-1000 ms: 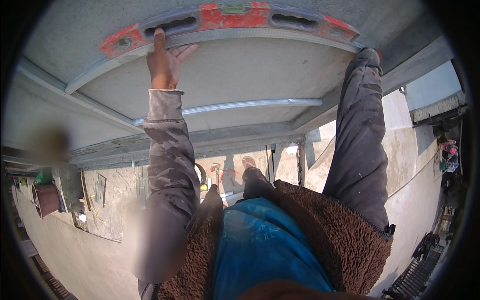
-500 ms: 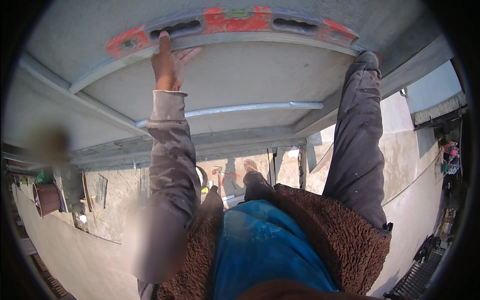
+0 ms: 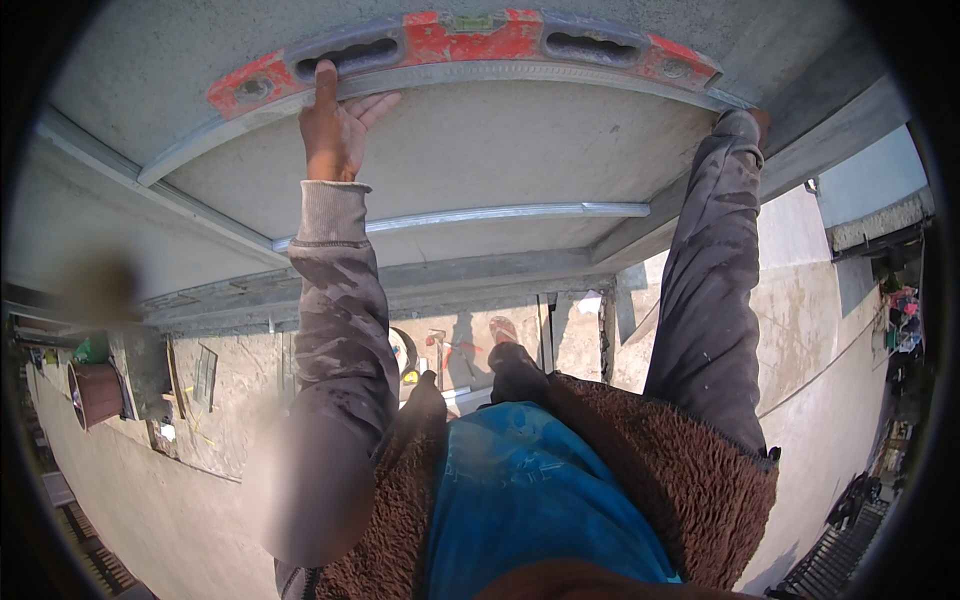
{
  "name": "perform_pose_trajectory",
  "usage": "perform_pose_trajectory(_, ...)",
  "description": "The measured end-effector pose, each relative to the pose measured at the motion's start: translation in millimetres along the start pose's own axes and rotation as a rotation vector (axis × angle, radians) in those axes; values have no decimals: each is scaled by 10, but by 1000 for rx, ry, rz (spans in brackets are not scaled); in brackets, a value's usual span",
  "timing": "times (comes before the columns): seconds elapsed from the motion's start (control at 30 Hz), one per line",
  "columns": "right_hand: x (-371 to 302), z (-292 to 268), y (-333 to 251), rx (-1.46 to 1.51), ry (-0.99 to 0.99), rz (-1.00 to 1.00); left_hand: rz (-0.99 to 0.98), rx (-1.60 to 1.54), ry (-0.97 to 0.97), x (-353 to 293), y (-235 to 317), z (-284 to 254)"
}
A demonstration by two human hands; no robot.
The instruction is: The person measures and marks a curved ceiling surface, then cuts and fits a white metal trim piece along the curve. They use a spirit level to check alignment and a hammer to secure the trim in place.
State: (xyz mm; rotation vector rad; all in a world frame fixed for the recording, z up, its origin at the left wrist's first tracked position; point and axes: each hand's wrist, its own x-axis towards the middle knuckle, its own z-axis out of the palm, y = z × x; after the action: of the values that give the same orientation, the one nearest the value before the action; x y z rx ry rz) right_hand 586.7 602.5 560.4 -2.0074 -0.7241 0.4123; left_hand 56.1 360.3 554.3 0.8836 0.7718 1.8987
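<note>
A long red and grey spirit level [image 3: 470, 42] lies along a light metal channel [image 3: 480, 72], against a grey panel. My left hand [image 3: 335, 130] is at the level's left part. One finger or thumb points up and touches the edge of the left grip slot; the other fingers stretch apart to the right, just below the channel. Mostly hidden by its sleeve cuff, my right hand [image 3: 762, 122] is at the right end of the channel. Its fingers do not show. The level's small green vial [image 3: 472, 23] is in its middle.
A second metal strip [image 3: 500, 215] crosses the panel nearer me, meeting a grey frame bar [image 3: 170, 195] on the left. Down on the floor are a hammer [image 3: 437, 345] and a round reel [image 3: 402, 350]. A brown bucket [image 3: 97, 393] stands at far left.
The level and my hands stay in nearly the same place. The view has shifted very slightly.
</note>
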Motion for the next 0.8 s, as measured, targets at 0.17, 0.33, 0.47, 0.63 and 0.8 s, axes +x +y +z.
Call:
perform_pose_trajectory(0.17, -325, -183, -271, -95, 100, 47, -8, -31, -21, 49, -47, 13)
perform_pose_trajectory(0.33, -123, -75, -232, -111, 114, 33, -9, -50, -7, 58, -59, -12)
perform_pose_trajectory(0.47, -57, -71, -229, -105, 119, 39, -8, -50, -11, 52, -68, -17)
perform_pose_trajectory(0.63, -19, -71, -259, -82, 126, 48, -11, -52, 12, 46, -57, 8)
perform_pose_trajectory(0.8, -19, -66, -259, -42, 131, 66, 1, -32, -7, 42, -64, 5)
